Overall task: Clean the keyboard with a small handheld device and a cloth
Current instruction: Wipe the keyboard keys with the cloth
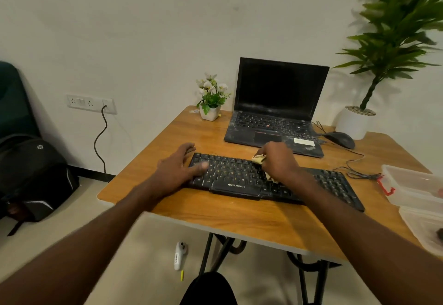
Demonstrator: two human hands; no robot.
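Note:
A black keyboard (230, 175) lies across the middle of the wooden table (239, 221). My left hand (178, 169) lies on its left end, thumb across the keys and fingers over the far left corner. My right hand (279, 159) grips a crumpled yellowish cloth (259, 159) and presses it onto the keys near the keyboard's middle. A small white handheld device (179, 254) lies on the floor under the table's front edge.
An open black laptop (275, 113) stands behind the keyboard, with a wired mouse (341, 139) to its right. A small flower pot (211, 103) sits at the back left, a tall potted plant (374, 72) at the right. Clear plastic containers (417, 189) stand on the right edge. A backpack (36, 175) leans at the left wall.

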